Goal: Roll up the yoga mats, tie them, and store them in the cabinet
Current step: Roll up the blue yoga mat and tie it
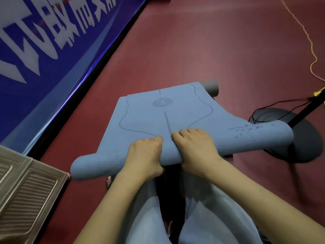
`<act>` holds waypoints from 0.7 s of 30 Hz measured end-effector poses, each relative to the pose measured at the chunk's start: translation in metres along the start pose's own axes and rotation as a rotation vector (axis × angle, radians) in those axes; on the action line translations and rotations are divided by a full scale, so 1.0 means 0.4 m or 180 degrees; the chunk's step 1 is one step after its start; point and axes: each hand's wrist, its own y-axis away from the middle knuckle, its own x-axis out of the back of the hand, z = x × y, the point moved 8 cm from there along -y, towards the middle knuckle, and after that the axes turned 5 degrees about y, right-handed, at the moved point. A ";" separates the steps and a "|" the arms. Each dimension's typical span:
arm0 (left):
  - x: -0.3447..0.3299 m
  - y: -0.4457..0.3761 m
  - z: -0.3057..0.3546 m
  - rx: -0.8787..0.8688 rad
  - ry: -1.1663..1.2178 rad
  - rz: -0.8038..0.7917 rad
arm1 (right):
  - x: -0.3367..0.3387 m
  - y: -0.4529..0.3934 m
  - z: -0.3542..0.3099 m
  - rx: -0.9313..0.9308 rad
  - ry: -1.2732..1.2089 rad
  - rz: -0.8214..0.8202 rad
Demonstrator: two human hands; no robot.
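You are in what looks like a sports hall or gym: dark red sports flooring (202, 50) spreads all around you. A blue banner (44, 50) with large white characters runs along its edge, and a blue yoga mat (167, 117) lies half rolled on it.

Both forearms bare, reaching forward and down from the lower frame edge, converging toward centre. Left hand (145, 153) knuckles up, fingers curled over the top of the rolled blue mat (175, 118), thumb tucked under the near side. Right hand (194, 147) just beside it, same pose: fingers curled over the roll, wrist slightly bent. Index knuckles of the two hands near each other, narrowly apart. Fingertips hidden.
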 end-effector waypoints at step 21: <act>-0.049 0.368 0.199 -0.0297 0.0455 -0.0234 | 0.072 0.419 -0.098 -0.0420 -0.0633 -0.0038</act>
